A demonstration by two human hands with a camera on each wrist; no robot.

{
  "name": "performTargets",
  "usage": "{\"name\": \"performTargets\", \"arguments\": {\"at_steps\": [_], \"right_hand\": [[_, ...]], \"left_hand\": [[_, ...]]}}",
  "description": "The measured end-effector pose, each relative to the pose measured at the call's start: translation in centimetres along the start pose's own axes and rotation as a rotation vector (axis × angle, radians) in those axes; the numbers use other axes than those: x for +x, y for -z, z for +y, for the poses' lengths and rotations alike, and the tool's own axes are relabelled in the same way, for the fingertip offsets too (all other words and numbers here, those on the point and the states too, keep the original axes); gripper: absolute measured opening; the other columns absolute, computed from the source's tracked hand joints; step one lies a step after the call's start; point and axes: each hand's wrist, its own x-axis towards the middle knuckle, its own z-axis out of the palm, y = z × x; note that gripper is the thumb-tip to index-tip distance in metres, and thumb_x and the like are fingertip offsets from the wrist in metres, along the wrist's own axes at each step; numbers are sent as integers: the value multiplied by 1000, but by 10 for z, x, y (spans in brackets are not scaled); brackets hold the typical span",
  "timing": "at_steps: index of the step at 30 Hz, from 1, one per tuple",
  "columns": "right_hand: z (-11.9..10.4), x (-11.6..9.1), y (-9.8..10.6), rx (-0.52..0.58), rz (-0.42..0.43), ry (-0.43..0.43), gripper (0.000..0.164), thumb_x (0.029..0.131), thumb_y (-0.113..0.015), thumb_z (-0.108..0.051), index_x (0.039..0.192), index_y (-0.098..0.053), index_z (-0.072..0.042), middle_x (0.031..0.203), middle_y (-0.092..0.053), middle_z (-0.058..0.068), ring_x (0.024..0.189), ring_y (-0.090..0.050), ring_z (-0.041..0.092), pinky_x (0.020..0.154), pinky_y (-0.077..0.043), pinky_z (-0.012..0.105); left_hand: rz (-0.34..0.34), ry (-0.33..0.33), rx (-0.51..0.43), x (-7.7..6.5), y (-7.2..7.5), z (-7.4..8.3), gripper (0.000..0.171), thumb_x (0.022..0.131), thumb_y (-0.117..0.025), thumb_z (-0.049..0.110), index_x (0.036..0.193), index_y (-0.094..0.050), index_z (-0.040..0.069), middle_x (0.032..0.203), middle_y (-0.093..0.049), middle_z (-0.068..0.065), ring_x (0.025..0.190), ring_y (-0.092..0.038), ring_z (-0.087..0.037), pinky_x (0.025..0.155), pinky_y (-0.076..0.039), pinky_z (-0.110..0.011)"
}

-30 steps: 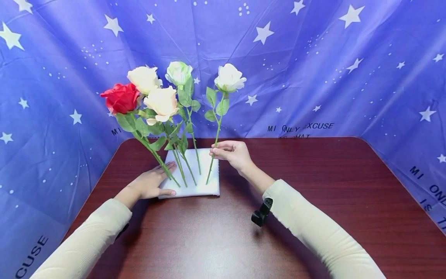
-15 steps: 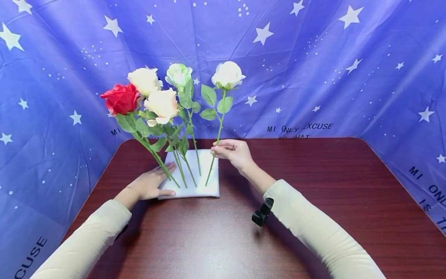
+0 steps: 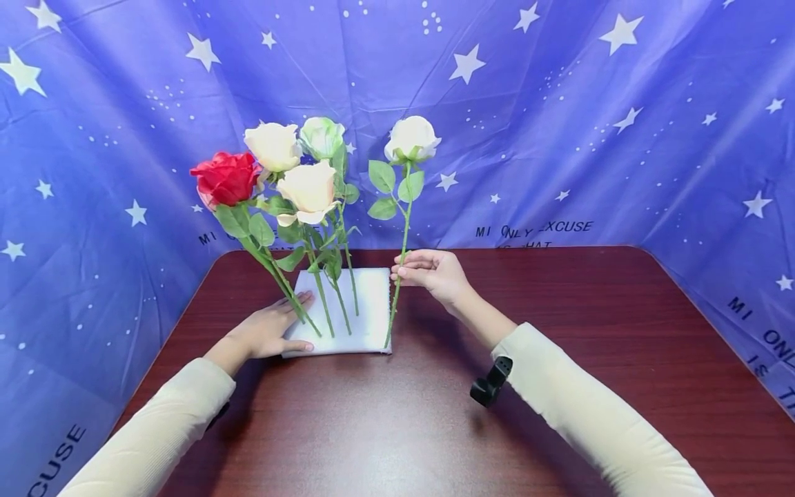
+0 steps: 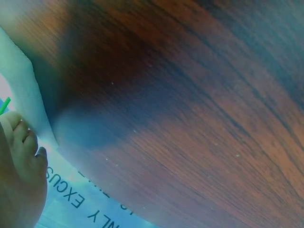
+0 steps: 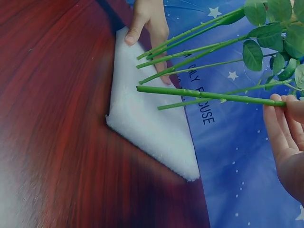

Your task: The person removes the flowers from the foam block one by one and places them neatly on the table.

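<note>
A white foam block lies on the table, with several roses standing in it at a tilt: a red rose, a cream rose, a peach rose and a green-white rose. My left hand rests spread on the block's left side, thumb on its front edge. Between thumb and fingers, my right hand pinches the stem of a white rose. That stem's cut end shows in the right wrist view, seemingly free of the foam; in the head view it overlaps the block's front right corner.
The dark red wooden table extends to both sides and in front of the block. A blue curtain with white stars hangs behind and around it. A black wrist device hangs beneath my right sleeve.
My right hand has moved right with the white rose, and its stem end has shifted toward the block's front right corner. The standing roses' heads have swung slightly right. My left hand stays put.
</note>
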Motion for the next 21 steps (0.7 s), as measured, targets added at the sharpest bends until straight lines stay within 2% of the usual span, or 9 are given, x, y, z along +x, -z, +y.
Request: {"name": "performTargets", "arguments": {"at_steps": [6, 16, 21], "right_hand": [[-5, -14, 17, -42, 6, -51, 22, 79, -63, 16, 97, -63, 2, 82, -75, -4, 78, -73, 10, 79, -60, 30], [-13, -29, 46, -101, 12, -106, 35, 81, -63, 13, 116, -55, 16, 84, -75, -5, 81, -73, 7, 81, -59, 26], [-11, -38, 61, -118, -5, -118, 33, 82, -63, 11, 114, -56, 12, 85, -75, -6, 83, -72, 5, 80, -59, 25]], "left_hand": [[10, -2, -11, 0, -2, -1, 93, 82, -62, 59, 147, -34, -2, 154, -35, -19, 141, -38, -37, 115, -33, -49], [-25, 28, -22, 0, 3, -2, 92, 84, -60, 59, 149, -32, 0, 156, -33, -19, 142, -35, -37, 115, -34, -49], [-28, 37, -32, 0, 1, -1, 92, 84, -61, 59, 149, -32, 1, 156, -32, -18, 142, -35, -37, 114, -34, -49]]}}
